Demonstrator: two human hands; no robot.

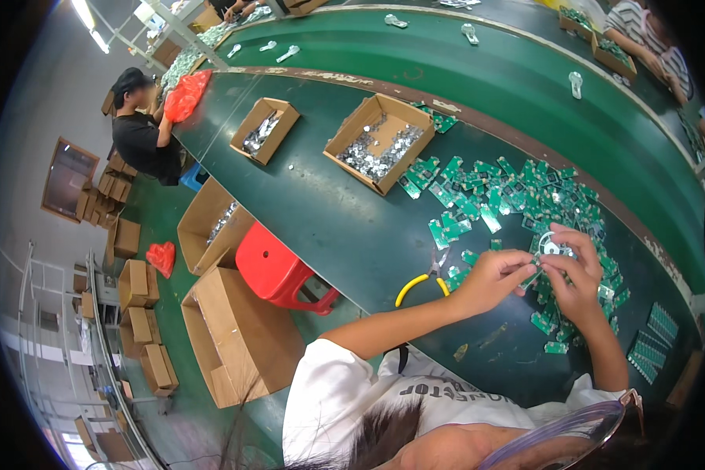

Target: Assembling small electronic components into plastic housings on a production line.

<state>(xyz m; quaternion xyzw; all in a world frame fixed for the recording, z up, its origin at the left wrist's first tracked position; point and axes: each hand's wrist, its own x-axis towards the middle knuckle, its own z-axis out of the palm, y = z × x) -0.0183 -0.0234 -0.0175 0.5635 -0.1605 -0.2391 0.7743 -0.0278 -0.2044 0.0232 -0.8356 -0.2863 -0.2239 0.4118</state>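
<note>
Nearest us, a white sleeve [329, 392] fills the lower middle of the frame. Above it, right of centre, our left hand [489, 280] and right hand [576, 278] meet, fingers pinched together on a small green circuit board [531, 276] held between both. Beneath lies a heap of green boards [517, 196] on the green tabletop [329, 211]. Yellow-handled cutters [423, 282] lie just left of our left hand; a cardboard box of metal parts [380, 143] sits upper centre.

The small part [534, 274] pinched between both hands is too tiny to make out, at four o'clock.
</note>
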